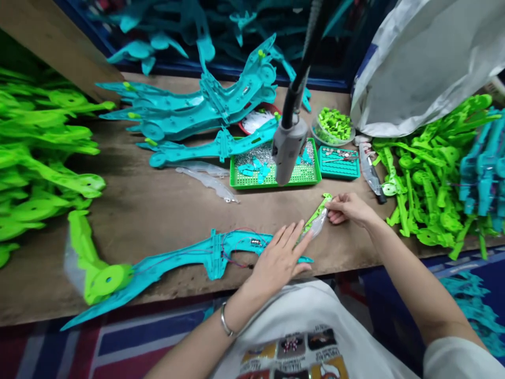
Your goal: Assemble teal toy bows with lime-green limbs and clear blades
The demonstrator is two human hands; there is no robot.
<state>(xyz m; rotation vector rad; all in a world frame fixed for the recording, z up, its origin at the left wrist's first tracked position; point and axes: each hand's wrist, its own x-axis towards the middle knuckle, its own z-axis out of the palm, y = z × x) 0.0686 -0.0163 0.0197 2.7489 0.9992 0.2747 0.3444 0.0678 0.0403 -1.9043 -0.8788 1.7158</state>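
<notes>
My left hand point(278, 255) lies flat with fingers stretched out, over the right end of a long turquoise plastic shell point(185, 255). Its fingertips reach the lower end of a slim lime-green plastic piece point(315, 215). Along that piece runs a clear plastic blade-shaped part point(320, 223). At their upper end, my right hand point(349, 209) is closed, thumb and fingers pinching the edge; exactly which part it grips is partly hidden. Thin wires and a small metal component point(255, 242) sit in the turquoise shell. A folded lime-green arm point(104, 281) is joined at its left end.
Turquoise shells point(213, 100) are stacked behind, beside a green tray point(276, 184) of screws. A screwdriver point(286, 152) hangs over it. Lime-green parts pile up left point(43, 163) and right point(426, 173). A teal box point(339, 171) and a tub of small green pieces point(334, 126) stand behind.
</notes>
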